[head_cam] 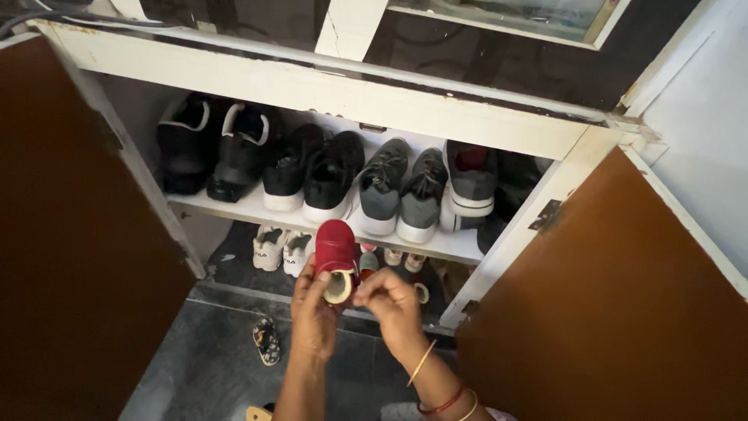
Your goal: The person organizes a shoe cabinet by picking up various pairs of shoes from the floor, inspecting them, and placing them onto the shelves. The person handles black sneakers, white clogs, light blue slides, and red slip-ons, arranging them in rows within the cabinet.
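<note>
A small red child's shoe [335,248] with a pale sole is held up in front of an open shoe cabinet. My left hand [314,312] grips it from below at the heel. My right hand [389,304], with thin bangles on the wrist, pinches the shoe's heel end from the right. The shoe's toe points toward the white upper shelf [257,210], just below its front edge.
The upper shelf carries several pairs of black and grey sneakers [382,187]. White sneakers [269,248] and small shoes stand on the lower level. Brown cabinet doors hang open at left [78,234] and right [608,312]. A patterned sandal [266,341] lies on the dark floor.
</note>
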